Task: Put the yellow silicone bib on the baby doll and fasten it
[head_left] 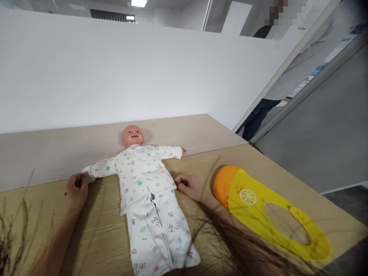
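Doll [132, 136] lay face up at the centre of the frame, its arms spread wide, dressed in a white printed shirt [140, 172] and matching trousers [159, 230] that ran toward the bottom edge. The shirt's front edges parted near the waist.

At centre left, the left hand [77, 191] met the end of the sleeve, its fingers curled with the tips drawn together at the cuff [89, 174]; whether cloth was caught between them I could not tell. Just right of centre, the right hand [190, 186] was by the shirt's lower side edge, fingers curled inward, and a grip on the fabric could not be made out.

A hard pull at that cuff could have dragged the doll askew or strained the sleeve, since nothing visible pinned the body. Tugging the hem unevenly could have bunched the shirt.

At lower right, a yellow and orange bib [258, 209] lay partly behind the right forearm; a careless elbow might have pushed it off the nearby edge of the table [106, 218]. A white panel [129, 69] stood behind, with a person in dark trousers [255, 119] beyond it at right.
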A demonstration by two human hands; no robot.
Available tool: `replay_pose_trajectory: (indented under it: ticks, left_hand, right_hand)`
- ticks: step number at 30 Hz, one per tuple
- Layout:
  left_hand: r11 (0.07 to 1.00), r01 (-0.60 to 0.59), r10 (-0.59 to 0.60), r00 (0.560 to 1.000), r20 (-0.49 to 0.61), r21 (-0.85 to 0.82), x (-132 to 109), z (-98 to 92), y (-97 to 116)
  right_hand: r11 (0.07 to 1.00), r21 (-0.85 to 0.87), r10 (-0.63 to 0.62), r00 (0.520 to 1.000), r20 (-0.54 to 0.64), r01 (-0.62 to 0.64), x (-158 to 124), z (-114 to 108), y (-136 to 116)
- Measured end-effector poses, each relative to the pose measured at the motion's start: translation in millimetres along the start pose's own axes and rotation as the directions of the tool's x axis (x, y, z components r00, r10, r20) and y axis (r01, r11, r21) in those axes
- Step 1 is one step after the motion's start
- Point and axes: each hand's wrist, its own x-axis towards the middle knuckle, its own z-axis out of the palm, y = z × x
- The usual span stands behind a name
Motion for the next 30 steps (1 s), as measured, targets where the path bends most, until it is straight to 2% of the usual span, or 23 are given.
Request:
replay_pose_trajectory:
  ticks: [2,4,5,7,10,13,21,25,30]
  left_hand:
    - [1.000,0.000,0.000,1.000,0.003,-0.021,0.8,1.2,-1.3]
    - [0.998,-0.013,0.012,1.000,-0.007,-0.054,1.4,2.9,-2.6]
    - [0.997,-0.014,0.014,1.000,-0.012,-0.070,1.5,3.7,-3.0]
    - [0.997,-0.006,0.005,1.000,-0.013,-0.072,1.2,4.6,-2.9]
    - [0.999,0.010,-0.009,1.000,0.010,-0.043,-0.5,3.2,0.2]
    - [0.999,0.026,-0.025,0.999,0.033,-0.027,-2.3,0.1,5.7]
    - [0.992,0.095,-0.091,0.995,0.047,-0.084,-7.4,-7.5,28.6]
    - [0.987,0.123,-0.119,0.992,0.038,-0.101,-7.8,-7.9,30.6]
    - [0.995,0.080,-0.078,0.996,0.030,-0.057,-5.9,-6.0,20.4]
  right_hand:
    - [0.993,0.082,0.095,0.985,-0.147,-0.084,12.4,-3.2,2.9]
    - [0.958,0.198,0.258,0.920,-0.296,-0.205,30.2,-5.6,5.3]
    - [0.935,0.246,0.327,0.887,-0.325,-0.255,40.4,-6.6,5.9]
    - [0.908,0.293,0.389,0.861,-0.329,-0.298,60.8,-8.0,5.9]
    - [0.916,0.283,0.374,0.861,-0.344,-0.285,85.0,-7.7,4.8]
    - [0.924,0.274,0.356,0.857,-0.372,-0.265,95.7,-6.5,5.3]
    - [0.929,0.278,0.325,0.897,-0.300,-0.244,91.1,-16.2,11.1]
    - [0.942,0.241,0.310,0.881,-0.357,-0.234,97.2,-17.6,20.8]
    - [0.972,0.124,0.234,0.870,-0.434,-0.199,101.7,-15.0,31.1]
